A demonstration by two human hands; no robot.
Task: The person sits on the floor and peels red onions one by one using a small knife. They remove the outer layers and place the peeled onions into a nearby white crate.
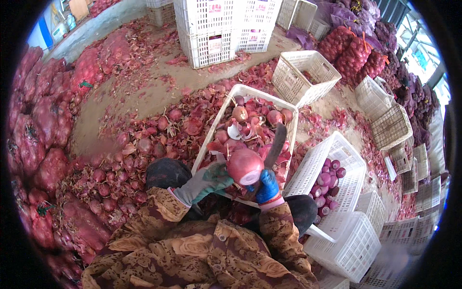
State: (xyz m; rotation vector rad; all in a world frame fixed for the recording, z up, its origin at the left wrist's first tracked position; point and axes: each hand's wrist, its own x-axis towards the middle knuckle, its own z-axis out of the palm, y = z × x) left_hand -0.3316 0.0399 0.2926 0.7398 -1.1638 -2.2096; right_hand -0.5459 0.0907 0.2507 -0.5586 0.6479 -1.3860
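Note:
A large red onion (pixel 244 164) with a pale cut end facing me is gripped in my left hand (pixel 209 182), which wears a grey and green glove. My right hand (pixel 267 186), in a blue glove, holds a knife (pixel 275 146) by its handle. The dark, broad blade points up and away, just right of the onion. Both hands are over the near end of a white plastic crate (pixel 213 139). Inside it lie onions (pixel 239 113) among loose red skins, with one white piece of peel (pixel 235 132).
To my right, a tilted white crate (pixel 339 141) holds peeled purple onions (pixel 326 180). Another crate (pixel 288 92) stands beyond. Stacked crates (pixel 205 50) rise ahead. Loose onions and skins (pixel 144 146) cover the floor at left, beside filled red mesh sacks (pixel 45 112). More sacks (pixel 352 54) are piled far right.

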